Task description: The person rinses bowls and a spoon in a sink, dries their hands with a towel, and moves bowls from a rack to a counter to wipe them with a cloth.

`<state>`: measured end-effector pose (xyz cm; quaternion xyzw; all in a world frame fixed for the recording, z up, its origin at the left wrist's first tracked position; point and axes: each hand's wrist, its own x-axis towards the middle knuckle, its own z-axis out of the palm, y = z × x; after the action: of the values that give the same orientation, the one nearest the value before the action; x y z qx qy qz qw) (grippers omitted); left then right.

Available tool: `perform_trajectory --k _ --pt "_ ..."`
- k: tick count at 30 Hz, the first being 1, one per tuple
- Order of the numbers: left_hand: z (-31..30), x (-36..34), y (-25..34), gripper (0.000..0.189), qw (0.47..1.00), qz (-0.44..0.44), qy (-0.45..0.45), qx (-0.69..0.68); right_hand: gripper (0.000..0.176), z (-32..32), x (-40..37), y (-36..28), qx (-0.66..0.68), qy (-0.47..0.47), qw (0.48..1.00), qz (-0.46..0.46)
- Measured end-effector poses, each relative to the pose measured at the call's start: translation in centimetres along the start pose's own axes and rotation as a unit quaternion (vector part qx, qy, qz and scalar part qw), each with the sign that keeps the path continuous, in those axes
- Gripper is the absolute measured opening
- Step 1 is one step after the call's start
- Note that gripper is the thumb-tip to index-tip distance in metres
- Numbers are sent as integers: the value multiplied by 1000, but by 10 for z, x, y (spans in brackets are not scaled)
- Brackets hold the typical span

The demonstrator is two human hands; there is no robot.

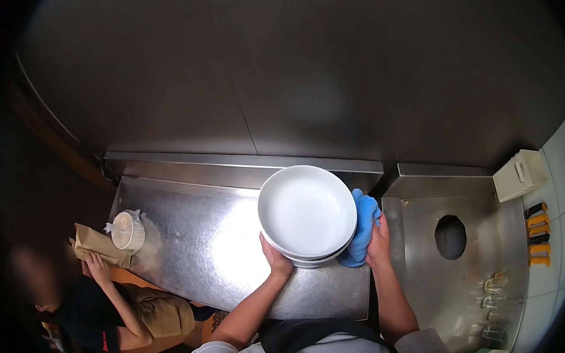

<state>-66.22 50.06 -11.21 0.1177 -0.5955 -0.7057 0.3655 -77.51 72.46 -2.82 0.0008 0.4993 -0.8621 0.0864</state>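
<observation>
Several white bowls (pixel 307 208) are stacked in front of me, held over the steel counter. My left hand (pixel 277 260) grips the stack at its lower left side, fingers partly hidden beneath the rims. On the right, a blue cloth (pixel 364 230) is pressed against the bowls' edge. My right hand (pixel 378 243) is closed on that cloth, its thumb side showing. The inside of the top bowl is bare white.
On the steel counter (pixel 188 213) to the left stands a wrapped white tub (pixel 127 230). A person (pixel 120 306) there holds a brown paper bag (pixel 101 245). Rightward, a steel surface with a round hole (pixel 450 237) carries several glasses (pixel 493 303); a cream container (pixel 520 175) adjoins the wall.
</observation>
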Motion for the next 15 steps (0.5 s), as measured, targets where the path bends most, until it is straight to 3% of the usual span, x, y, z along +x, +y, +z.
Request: perform_trajectory --k 7,13,14,15 --pt "40 15 32 81 993 -23 48 -105 37 -4 -14 -7 27 8 1000 7" --pt "13 7 18 79 995 -64 20 -77 42 -14 -30 -7 66 24 997 22" --pt "22 6 49 78 988 -99 59 -102 43 -17 -31 -10 62 29 997 20" --pt "12 4 51 76 995 -34 89 -19 44 -20 -29 -15 58 31 998 17"
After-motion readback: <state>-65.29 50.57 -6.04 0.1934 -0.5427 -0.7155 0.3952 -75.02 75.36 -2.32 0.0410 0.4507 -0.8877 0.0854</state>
